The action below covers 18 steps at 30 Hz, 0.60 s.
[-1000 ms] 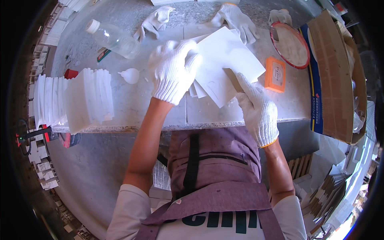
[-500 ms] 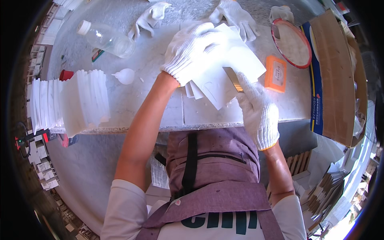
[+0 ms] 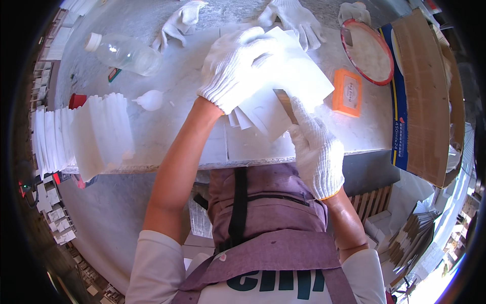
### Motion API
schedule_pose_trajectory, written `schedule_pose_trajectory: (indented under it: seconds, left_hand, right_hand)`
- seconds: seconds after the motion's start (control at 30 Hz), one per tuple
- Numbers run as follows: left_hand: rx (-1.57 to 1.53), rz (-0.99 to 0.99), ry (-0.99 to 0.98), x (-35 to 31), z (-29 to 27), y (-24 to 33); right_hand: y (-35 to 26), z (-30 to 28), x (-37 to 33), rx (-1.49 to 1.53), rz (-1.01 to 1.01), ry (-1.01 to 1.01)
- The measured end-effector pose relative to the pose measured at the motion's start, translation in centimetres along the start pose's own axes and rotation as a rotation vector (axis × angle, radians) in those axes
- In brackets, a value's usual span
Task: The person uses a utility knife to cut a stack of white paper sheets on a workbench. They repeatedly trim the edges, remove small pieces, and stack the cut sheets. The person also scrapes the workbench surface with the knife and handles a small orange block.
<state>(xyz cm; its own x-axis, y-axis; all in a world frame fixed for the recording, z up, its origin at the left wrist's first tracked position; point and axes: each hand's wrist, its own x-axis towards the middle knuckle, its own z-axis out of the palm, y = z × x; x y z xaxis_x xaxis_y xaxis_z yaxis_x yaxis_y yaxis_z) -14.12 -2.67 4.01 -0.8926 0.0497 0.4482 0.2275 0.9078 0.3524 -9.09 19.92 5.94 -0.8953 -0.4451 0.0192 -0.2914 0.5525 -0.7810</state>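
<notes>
White flat sheets (image 3: 309, 76) lie fanned over one another on the pale worktop, their faces washed out by glare. My left hand (image 3: 235, 66), in a white knitted glove, holds them from the left side; the glare hides some of its fingertips. My right hand (image 3: 319, 152), gloved alike, is closed on a narrow flat metal blade (image 3: 286, 105). The blade lies against the sheets near their right edge, and its lower end is hidden by the glove.
Left are a row of upright white sheets (image 3: 96, 131), a clear bottle (image 3: 126, 54), a red cap (image 3: 77, 101) and a white bulb (image 3: 149, 100). Spare gloves (image 3: 179, 23) lie behind. Right stand an orange box (image 3: 347, 93), a red-rimmed disc (image 3: 368, 53) and a cardboard carton (image 3: 425, 101).
My right hand and the blade have shifted slightly left and nearer to me across the sheets. The left hand stays on them. The whole view has moved a little.
</notes>
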Motion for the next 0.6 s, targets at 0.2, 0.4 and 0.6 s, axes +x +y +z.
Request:
schedule_pose_trajectory:
  seconds: [0.2, 0.4, 0.6]
  left_hand:
    - [0.006, -0.009, 0.005, -0.1, 0.4, -0.3]
    - [-0.003, -0.007, 0.005, -0.1, 0.4, -0.4]
    - [-0.026, -0.032, -0.001, -0.3, 0.7, -0.5]
  right_hand:
    - [0.0, 0.6, -0.3, 0.082, 0.002, 0.024]
    - [0.5, 0.7, -0.6, 0.006, -0.157, 0.061]
    - [0.4, 1.0, 0.1, 0.095, 0.005, 0.043]
